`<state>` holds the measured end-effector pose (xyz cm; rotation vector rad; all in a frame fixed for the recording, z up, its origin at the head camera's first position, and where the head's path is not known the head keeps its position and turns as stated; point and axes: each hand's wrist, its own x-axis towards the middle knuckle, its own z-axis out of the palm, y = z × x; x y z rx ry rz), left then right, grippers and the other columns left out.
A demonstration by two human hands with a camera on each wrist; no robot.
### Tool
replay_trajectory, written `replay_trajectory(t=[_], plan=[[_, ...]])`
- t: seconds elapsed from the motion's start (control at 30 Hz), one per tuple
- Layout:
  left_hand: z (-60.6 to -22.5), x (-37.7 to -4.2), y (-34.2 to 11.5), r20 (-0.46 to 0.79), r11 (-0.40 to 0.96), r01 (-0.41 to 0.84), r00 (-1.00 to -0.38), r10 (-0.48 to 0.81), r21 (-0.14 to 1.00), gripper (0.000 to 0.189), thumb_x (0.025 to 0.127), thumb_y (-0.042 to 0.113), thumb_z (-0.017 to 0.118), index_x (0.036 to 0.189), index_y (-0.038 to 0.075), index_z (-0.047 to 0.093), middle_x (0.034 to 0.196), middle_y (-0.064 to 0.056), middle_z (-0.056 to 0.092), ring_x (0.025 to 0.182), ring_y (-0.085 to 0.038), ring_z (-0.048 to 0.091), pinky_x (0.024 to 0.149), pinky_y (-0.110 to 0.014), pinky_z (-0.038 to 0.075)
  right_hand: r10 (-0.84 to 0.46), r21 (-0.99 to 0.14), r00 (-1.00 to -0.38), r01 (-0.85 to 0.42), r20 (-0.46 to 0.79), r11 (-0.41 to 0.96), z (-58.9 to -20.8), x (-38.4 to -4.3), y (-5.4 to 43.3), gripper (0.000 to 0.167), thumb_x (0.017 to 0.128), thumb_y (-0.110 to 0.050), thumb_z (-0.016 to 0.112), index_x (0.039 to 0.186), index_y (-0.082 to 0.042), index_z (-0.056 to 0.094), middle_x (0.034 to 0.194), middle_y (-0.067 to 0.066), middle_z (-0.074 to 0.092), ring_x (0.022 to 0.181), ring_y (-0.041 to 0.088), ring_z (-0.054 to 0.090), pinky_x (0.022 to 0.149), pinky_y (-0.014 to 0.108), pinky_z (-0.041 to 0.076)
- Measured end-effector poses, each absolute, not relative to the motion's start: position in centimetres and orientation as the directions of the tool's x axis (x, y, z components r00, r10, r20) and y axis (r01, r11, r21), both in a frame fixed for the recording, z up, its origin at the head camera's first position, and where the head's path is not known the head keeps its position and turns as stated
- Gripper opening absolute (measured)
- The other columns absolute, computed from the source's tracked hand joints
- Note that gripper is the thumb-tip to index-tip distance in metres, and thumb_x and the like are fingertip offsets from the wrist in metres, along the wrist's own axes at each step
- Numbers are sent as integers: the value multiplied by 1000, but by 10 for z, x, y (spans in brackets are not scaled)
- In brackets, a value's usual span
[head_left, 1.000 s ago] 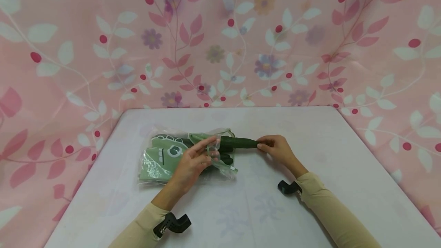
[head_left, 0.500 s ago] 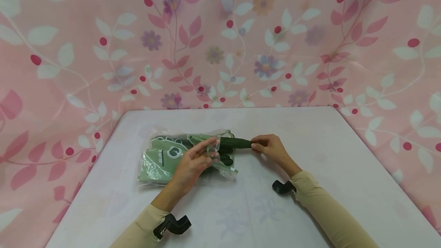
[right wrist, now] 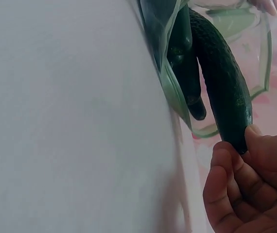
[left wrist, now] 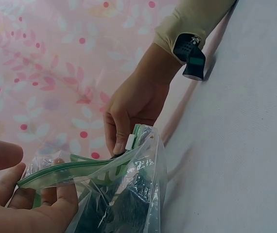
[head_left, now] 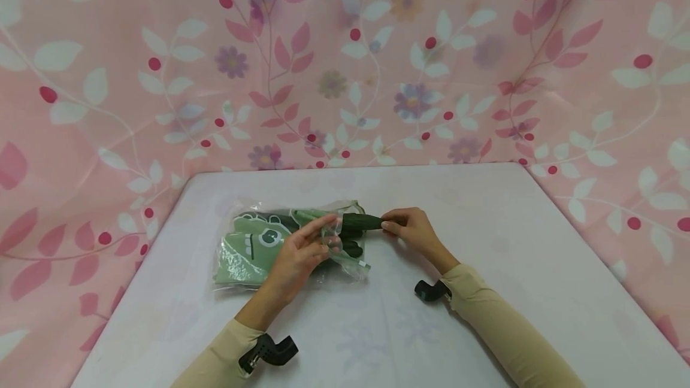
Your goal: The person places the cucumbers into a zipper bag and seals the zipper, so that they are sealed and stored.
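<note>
A clear zip bag (head_left: 253,256) with a green cartoon monster face lies on the table, its mouth facing right. My left hand (head_left: 293,263) holds the bag's mouth apart; in the left wrist view its fingers hook the green zip edge (left wrist: 63,172), the thumb standing off it. Between thumb and fingertips, my right hand (head_left: 415,233) pinches the tip of a dark green cucumber (head_left: 360,222). The cucumber's other end is inside the bag opening. Further cucumbers (right wrist: 189,73) are in the bag beside it, partly hidden by plastic. A white slider (left wrist: 129,142) sits on the zip.
A white-covered table (head_left: 458,196) lies under both hands. Behind it hangs a pink curtain (head_left: 334,47) with leaves and flowers. Black wrist cameras (head_left: 269,350) are strapped over the beige sleeves (head_left: 501,316).
My right hand has moved left, pushing the cucumber deeper into the bag, so less of it shows. The left hand and the bag have stayed nearly still.
</note>
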<state>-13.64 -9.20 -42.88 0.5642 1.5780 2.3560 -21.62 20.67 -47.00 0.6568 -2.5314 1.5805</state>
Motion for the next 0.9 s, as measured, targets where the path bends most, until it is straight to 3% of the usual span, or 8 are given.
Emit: replay_trajectory(t=[0.4,0.7,0.9], plan=[[-429,-136,-92,170,-375,3,-895,412,927,58,98,-11,49,155,-1,45,155,-20,45,119,-26,59,103,-39,50,-313,-843,-913,-373,261,387,-468,-221,173,14,97,-6,74,107,3,79,82,3,75,70,17,70,64,31,56],[-429,-136,-92,159,-368,-6,-896,415,930,57,100,-9,49,155,0,45,155,-20,45,118,-24,59,103,-38,50,-321,-842,-905,-392,280,371,-463,-218,156,17,96,-7,75,108,4,79,80,5,73,67,19,65,61,32,53],[-429,-135,-93,153,-366,-10,-898,413,931,57,100,-8,50,156,0,45,155,-19,45,118,-23,60,103,-38,50,-305,-843,-909,-387,283,373,-463,-218,145,16,95,-6,75,107,4,79,86,8,75,72,21,69,63,32,56]])
